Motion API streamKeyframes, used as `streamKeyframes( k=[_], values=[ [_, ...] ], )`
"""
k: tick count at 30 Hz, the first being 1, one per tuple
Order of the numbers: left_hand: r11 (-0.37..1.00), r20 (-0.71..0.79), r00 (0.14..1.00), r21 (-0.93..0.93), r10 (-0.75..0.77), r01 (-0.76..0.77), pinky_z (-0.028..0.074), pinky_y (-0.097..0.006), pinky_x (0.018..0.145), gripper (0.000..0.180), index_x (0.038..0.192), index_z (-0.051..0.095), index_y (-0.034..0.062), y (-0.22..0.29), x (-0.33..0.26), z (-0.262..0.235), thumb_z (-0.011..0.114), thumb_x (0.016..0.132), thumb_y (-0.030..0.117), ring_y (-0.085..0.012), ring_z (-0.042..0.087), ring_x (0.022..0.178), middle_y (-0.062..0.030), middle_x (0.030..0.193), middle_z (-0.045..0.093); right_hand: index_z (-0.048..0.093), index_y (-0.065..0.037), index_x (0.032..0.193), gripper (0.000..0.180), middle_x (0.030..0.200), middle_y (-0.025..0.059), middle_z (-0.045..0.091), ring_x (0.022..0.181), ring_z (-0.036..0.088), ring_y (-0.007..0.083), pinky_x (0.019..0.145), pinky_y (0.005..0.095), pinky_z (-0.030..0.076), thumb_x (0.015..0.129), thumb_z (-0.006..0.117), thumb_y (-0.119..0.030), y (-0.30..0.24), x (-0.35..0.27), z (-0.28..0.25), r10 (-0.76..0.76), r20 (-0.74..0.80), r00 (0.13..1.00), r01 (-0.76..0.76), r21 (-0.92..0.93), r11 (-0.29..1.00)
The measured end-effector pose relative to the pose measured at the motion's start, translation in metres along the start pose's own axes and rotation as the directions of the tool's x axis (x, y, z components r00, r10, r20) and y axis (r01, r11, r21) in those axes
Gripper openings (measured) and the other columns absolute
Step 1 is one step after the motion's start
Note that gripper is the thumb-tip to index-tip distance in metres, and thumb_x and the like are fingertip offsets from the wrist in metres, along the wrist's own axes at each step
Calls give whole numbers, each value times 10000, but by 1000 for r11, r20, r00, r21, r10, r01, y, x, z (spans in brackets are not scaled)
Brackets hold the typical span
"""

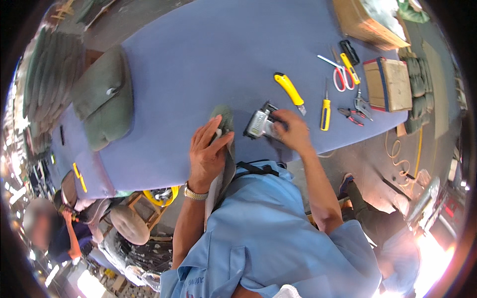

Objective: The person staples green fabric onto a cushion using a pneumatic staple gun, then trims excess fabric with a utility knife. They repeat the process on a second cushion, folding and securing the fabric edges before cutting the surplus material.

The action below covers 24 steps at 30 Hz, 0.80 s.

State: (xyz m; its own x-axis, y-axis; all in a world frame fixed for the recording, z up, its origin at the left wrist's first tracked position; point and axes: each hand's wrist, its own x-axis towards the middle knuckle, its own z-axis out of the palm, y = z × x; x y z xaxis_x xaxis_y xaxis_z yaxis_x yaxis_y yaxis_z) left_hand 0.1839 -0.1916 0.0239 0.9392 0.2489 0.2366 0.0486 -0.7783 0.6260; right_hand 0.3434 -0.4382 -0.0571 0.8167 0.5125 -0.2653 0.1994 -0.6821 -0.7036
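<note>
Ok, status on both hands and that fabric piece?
Left hand pressing grey-green fabric piece onto blue table. Right hand gripping silver staple gun. Yellow utility knife nearby, apart.

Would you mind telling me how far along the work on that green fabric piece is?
Done: one green cushion lies finished-looking at the table's left end, and tools such as the yellow utility knife are laid out. In hand: the left hand presses a green fabric piece at the blue table edge while the right hand grips a metal staple gun beside it. How much fastening remains cannot be seen.
</note>
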Motion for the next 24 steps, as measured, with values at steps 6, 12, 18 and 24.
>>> streamKeyframes(
  k=[6, 12, 18, 24],
  values=[
    [998, 109, 993, 50, 43, -49, 452, -493, 1109, 442, 1183, 785, 176, 15, 9, -17, 766, 788, -21, -332, 583, 1355, -118, 1492, 599, 702, -115, 1222, 412, 1169, 133, 688, 1082, 643, 379, 927, 500, 514, 849, 804, -256, 57, 55, -13, -36, -442, 896, -108, -296, 949],
    [929, 171, 967, -289, -187, 231, 505, -423, 1076, 429, 1367, 669, 77, 36, 20, -75, 744, 947, 123, -317, 614, 1316, -146, 1462, 613, 729, -119, 1178, 407, 1108, 87, 702, 1068, 636, 325, 897, 463, 493, 807, 835, -249, 49, 88, -27, -15, -184, 983, -71, -451, 890],
    [397, 275, 776, -735, -568, 550, 535, -350, 1007, 455, 1391, 615, -26, 46, 59, -99, 551, 1103, 321, -239, 667, 1191, -145, 1344, 673, 754, -120, 1084, 277, 1038, 55, 702, 988, 637, 286, 932, 423, 465, 811, 796, -127, -74, 52, -70, -583, -288, 760, 505, -302, 808],
    [982, 60, 984, -79, -166, 171, 540, -358, 959, 521, 1432, 581, 8, 44, 69, -77, 651, 1032, 334, -261, 673, 1178, -153, 1349, 675, 754, -113, 1024, 248, 929, 14, 704, 960, 643, 232, 954, 382, 469, 777, 745, -97, -154, 28, -98, -817, -134, 561, 773, -269, 575]
  ],
)
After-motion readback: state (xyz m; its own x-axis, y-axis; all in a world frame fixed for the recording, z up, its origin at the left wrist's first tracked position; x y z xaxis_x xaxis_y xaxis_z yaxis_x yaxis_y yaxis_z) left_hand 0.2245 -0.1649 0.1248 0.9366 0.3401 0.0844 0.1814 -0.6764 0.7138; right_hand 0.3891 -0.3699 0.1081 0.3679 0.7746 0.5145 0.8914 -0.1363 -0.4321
